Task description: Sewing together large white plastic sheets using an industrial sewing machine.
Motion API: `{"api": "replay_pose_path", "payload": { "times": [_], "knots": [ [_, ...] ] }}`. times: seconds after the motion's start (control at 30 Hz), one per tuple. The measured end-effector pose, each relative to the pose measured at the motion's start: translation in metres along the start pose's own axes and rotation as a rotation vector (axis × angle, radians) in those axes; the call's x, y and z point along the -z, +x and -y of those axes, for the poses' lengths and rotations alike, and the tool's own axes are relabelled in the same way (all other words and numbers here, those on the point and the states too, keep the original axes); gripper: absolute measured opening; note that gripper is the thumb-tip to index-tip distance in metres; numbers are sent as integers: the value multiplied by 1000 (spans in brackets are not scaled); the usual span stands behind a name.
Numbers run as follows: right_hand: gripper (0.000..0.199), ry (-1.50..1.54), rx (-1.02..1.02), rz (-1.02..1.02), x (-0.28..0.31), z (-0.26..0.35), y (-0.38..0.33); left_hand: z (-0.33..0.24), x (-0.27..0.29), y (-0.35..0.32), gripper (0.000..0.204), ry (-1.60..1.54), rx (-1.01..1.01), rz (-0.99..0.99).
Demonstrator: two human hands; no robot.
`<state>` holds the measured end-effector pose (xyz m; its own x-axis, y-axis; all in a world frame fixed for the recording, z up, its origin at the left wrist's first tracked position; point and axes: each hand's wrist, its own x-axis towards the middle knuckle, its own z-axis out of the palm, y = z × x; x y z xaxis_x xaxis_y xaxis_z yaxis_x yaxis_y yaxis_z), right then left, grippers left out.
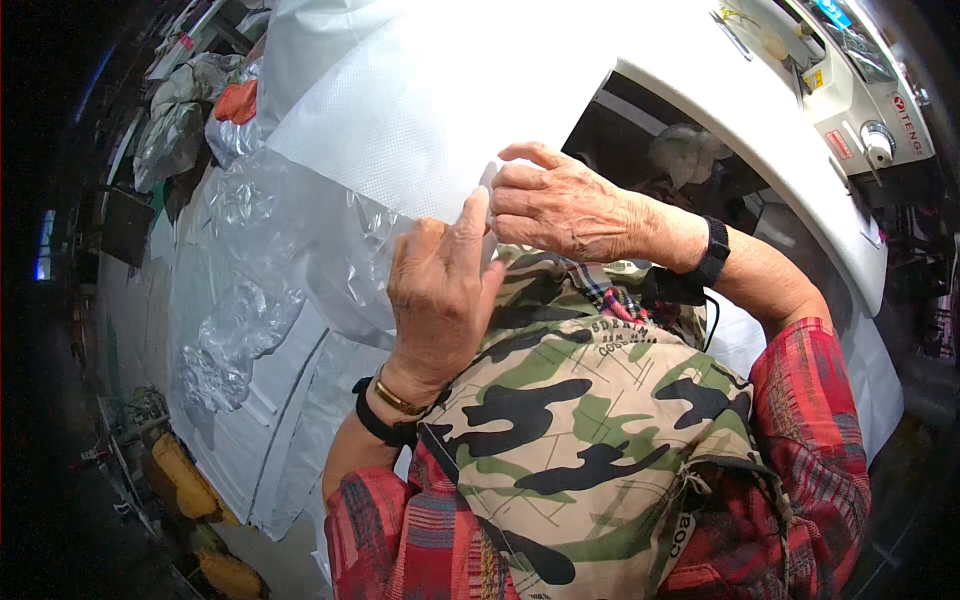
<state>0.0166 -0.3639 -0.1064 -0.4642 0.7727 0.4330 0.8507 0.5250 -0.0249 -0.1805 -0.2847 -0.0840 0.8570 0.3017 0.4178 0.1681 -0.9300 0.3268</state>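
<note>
A white dimpled fabric sheet [370, 120] spreads out ahead of me, with its near edge running between my hands. My right hand [570, 205] is closed on this edge, its fingers curled and pinching. Right beside it, my left hand [440, 290] is at the same edge, forefinger stretched toward the right fingertips and the other fingers bent. Its thumb points to the right, and the hand partly covers its own grip. Clear plastic film [350, 240] hangs along the sheet's edge to the left of my left hand.
A white sewing machine [850, 110] with a dial stands at the far right on a white table [740, 110]. Small metal snips [730, 35] lie near it. A dark opening [625, 135] lies beyond my right hand. Bagged plastic and an orange-red cloth [237, 102] are piled at left.
</note>
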Motion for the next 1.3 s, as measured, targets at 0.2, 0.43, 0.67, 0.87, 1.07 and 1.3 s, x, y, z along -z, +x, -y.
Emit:
{"api": "replay_pose_path", "payload": {
  "times": [0.2, 0.43, 0.67, 0.87, 1.07, 1.3],
  "knots": [
    [11, 71, -102, 3, 7, -3, 1, 0, -7, 0, 54, -224, 157, 14],
    [11, 243, -244, -134, 38, -50, -12, 3, 11, 15, 36, -556, 208, 11],
    [15, 280, -359, -186, 49, -85, -28, 4, 8, 33, 40, -198, 6, -79],
    [24, 382, -413, -176, 54, -114, -43, 18, 15, 45, 25, -651, 173, 62],
    [13, 465, -501, -221, 43, -149, -62, 36, 16, 40, 15, -764, 396, 100],
    [26, 133, -344, -202, 58, -191, -69, 45, 1, 31, 15, -642, 266, 17]
  ]
}}
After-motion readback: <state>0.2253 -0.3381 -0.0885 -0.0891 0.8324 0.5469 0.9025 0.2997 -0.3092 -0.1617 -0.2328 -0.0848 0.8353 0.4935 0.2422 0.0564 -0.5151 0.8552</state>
